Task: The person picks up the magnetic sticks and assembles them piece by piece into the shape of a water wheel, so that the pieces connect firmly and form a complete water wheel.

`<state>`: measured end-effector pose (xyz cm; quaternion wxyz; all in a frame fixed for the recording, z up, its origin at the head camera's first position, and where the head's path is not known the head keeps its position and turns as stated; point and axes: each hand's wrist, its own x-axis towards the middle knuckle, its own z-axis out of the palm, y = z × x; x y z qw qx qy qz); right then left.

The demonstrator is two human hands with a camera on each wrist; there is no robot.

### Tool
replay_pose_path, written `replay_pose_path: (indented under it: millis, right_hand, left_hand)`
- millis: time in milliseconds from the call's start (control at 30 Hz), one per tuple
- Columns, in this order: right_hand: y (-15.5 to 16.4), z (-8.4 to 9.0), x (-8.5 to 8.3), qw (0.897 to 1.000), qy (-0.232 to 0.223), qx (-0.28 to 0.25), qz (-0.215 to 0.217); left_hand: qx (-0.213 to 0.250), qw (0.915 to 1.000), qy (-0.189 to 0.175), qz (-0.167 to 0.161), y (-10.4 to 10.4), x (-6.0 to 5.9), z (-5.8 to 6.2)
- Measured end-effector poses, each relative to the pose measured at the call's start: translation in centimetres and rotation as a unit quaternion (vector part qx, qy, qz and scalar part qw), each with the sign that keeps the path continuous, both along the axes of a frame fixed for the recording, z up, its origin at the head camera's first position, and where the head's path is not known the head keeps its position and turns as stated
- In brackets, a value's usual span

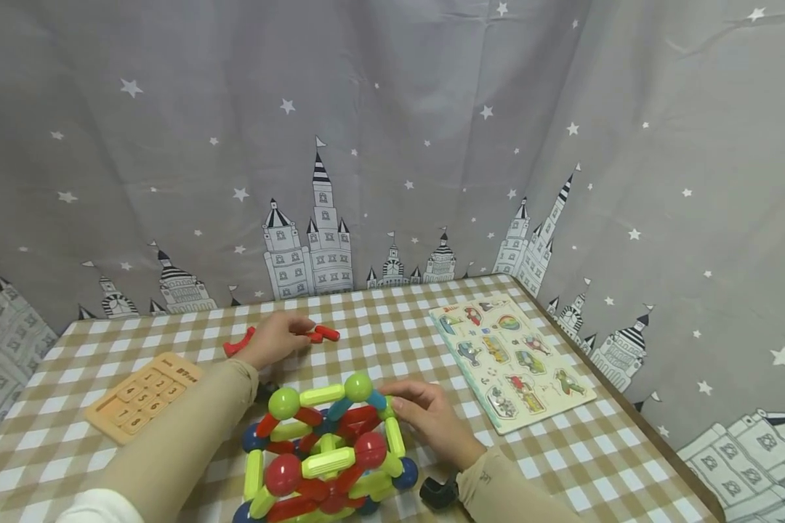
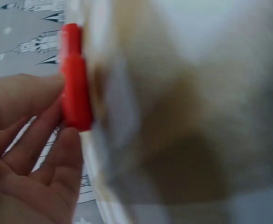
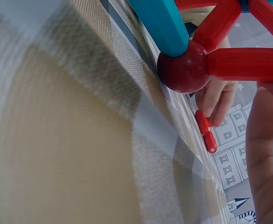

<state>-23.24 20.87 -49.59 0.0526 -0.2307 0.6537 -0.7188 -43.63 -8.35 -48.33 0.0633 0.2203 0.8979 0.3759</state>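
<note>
Right now the left hand (image 1: 276, 338) is stretched out over the checked table (image 1: 392, 341) toward 12 o'clock, w/ its fingers (image 2: 52, 154) closed round a short red rod (image 1: 323, 333) lying flat on the cloth; the left wrist view shows the fingertips pressed against the rod's side, thumb on the other. A curved red piece (image 1: 238, 342) pokes out at 9 o'clock of that hand, touching or just under the wrist, can't tell which. The right hand (image 1: 432, 421) sits at 3 o'clock of the rod-and-ball structure (image 1: 327, 454), fingers bent and resting against its upper right edge near a green ball (image 1: 358, 387); whether they truly pinch a rod can't be told. That structure, built of red, green & blue rods w/ red, green & blue balls, stands on the table at 6 o'clock, nearest the person. A wooden number board (image 1: 142, 395) lies at 9 o'clock of it, well apart. A picture puzzle board (image 1: 510, 359) lies flat at 2 o'clock, near the table's right edge. A small black object (image 1: 440, 493) rests just beside the right sleeve.
</note>
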Motion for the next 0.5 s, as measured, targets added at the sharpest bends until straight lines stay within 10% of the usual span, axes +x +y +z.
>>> replay_pose_path:
  millis: [500]
  right_hand:
    - [-0.2, 0.0, -0.1, 1.000, -0.007, -0.011, 0.003]
  left_hand:
    - [0.024, 0.9982, 0.051, 0.021, -1.7, 0.3, -3.1]
